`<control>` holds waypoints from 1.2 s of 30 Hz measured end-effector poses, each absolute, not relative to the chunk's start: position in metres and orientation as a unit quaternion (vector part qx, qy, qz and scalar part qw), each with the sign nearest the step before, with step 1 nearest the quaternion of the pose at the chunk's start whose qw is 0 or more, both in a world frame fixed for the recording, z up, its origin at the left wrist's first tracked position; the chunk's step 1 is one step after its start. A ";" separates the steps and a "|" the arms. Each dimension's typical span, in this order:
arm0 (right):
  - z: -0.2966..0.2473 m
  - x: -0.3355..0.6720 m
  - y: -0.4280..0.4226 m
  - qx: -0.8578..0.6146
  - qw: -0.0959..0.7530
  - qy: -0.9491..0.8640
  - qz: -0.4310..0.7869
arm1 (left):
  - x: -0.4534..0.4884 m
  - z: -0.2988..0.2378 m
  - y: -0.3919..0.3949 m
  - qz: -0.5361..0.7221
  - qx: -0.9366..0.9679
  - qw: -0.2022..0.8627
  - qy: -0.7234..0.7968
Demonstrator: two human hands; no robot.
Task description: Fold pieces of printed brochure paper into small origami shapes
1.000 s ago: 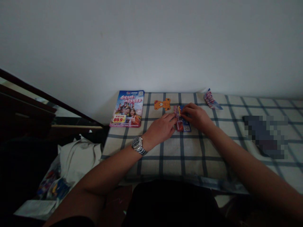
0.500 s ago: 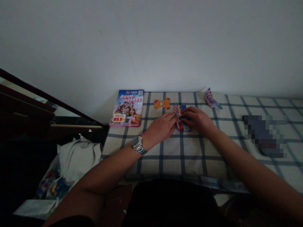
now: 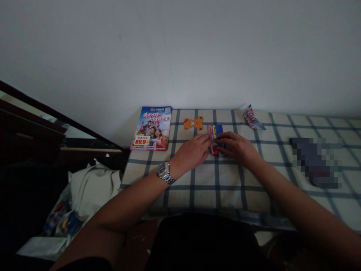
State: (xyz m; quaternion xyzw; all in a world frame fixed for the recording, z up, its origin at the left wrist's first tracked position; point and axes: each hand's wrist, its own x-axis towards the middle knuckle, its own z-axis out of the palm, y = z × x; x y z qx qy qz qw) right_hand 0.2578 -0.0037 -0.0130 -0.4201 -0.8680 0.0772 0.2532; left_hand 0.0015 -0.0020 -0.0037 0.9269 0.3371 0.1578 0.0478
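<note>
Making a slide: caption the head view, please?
Left hand and right hand touching printed paper near a bear figure on checked cloth.

A bear cutout (image 3: pixel 193 123) lies on checked cloth (image 3: pixel 205 194) before a pale wall (image 3: pixel 180 52); a white bag (image 3: pixel 93 184) sits at lower left.

The head camera looks forward and down from above the lap (image 3: pixel 203 244), across the cloth (image 3: pixel 180 195) to the wall (image 3: pixel 180 49) — a wide view. It sits within arm's reach, the left hand (image 3: pixel 190 152) and right hand (image 3: pixel 238 147) around mid-frame — the bag (image 3: pixel 91 188) at lower left.
</note>
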 end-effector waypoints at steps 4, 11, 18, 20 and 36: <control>-0.013 0.257 -0.012 -0.419 0.252 -0.869 0.072 | 0.001 -0.005 -0.002 0.156 0.928 0.047 0.336; -0.015 0.260 -0.022 -0.409 0.241 -0.878 0.061 | 0.002 -0.006 -0.002 0.168 0.927 0.044 0.332; -0.013 0.262 -0.027 -0.406 0.232 -0.881 0.065 | 0.001 -0.005 -0.002 0.163 0.926 0.047 0.337; -0.011 0.262 -0.028 -0.408 0.232 -0.881 0.067 | 0.001 -0.004 -0.003 0.165 0.925 0.049 0.339; -0.001 0.258 -0.002 -0.410 0.236 -0.878 0.078 | 0.001 -0.006 -0.002 0.169 0.925 0.045 0.337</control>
